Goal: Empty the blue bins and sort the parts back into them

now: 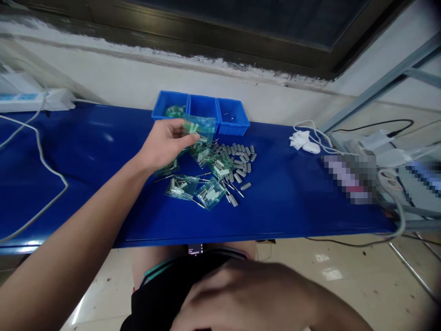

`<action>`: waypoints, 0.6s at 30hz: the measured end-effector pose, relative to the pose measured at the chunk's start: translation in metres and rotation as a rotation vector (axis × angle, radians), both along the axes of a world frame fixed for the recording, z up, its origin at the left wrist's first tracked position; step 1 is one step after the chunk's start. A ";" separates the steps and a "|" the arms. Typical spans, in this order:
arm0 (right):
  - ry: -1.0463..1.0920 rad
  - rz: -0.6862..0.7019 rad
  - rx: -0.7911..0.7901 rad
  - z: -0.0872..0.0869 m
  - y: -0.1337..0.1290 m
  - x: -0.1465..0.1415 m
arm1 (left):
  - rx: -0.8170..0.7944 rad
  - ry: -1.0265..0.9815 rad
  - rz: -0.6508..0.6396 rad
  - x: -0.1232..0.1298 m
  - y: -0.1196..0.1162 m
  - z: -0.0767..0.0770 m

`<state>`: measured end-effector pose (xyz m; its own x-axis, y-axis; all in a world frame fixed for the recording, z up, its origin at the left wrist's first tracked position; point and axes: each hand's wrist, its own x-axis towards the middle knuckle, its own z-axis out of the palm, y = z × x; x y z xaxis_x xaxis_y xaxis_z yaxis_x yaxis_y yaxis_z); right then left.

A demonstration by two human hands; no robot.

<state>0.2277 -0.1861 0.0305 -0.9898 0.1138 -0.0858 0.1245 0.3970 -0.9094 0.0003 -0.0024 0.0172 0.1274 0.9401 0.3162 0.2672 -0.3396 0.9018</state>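
My left hand is closed, its thumb and fingers pinching a small greenish clear plastic bag with white pieces inside. The bag is raised just in front of the blue bins. Beneath it lie several similar bags holding white pieces and thin metal parts. Beside them are loose grey metal cylinders and thin metal rods. My right hand is low in the foreground over my lap, away from the table. It is smeared by motion and its fingers are mostly hidden.
Three joined blue bins stand against the wall; the left one contains green bags, the right one small metal bits. A white cable crosses the blue table at left. White earphone-like items, cables and a metal frame are at right.
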 end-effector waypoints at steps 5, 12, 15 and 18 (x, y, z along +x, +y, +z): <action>0.409 -0.958 0.464 0.049 0.112 -0.001 | 0.038 -0.042 -0.042 -0.003 0.004 -0.003; 0.406 -1.045 0.443 -0.007 0.195 -0.003 | 0.071 -0.012 -0.092 -0.006 0.009 -0.007; 0.479 -1.048 0.432 -0.014 0.190 -0.004 | 0.071 -0.020 -0.159 -0.001 0.005 -0.006; 0.537 -1.108 0.473 -0.014 0.185 -0.006 | 0.132 0.004 -0.141 0.003 0.002 -0.004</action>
